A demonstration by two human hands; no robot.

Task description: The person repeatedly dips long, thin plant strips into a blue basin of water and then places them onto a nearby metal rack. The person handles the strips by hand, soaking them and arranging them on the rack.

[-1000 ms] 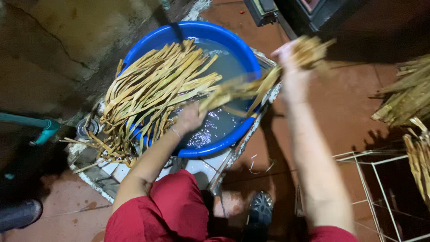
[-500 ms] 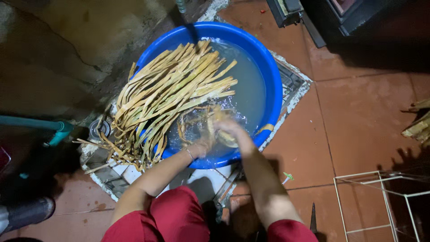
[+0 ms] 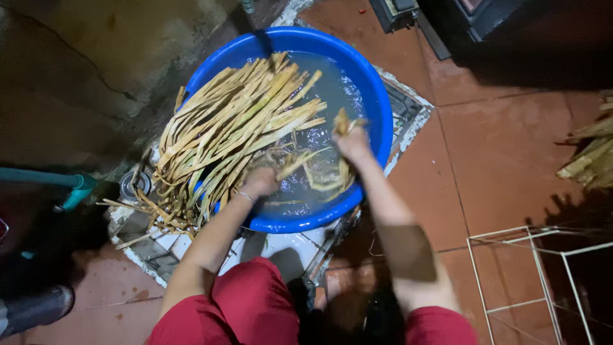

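While both arms reach down, L hand (image 3: 258, 182) & R hand (image 3: 351, 144) grip wet strips (image 3: 319, 169) in blue basin (image 3: 377, 108).

- This looks like a yard or wash spot at a home, where things get made by hand.
- The floor (image 3: 504, 153) has red-brown tiles and looks wet.
- A big blue tub (image 3: 377, 108) of water sits over a drain grate (image 3: 408, 112).
- A rough, cracked wall (image 3: 83, 70) stands at the left.
- A green pipe (image 3: 45, 179) runs beside it.
- Long yellow plant strips (image 3: 236, 128) soak in the tub; more (image 3: 590, 156) lie at the floor's right edge.
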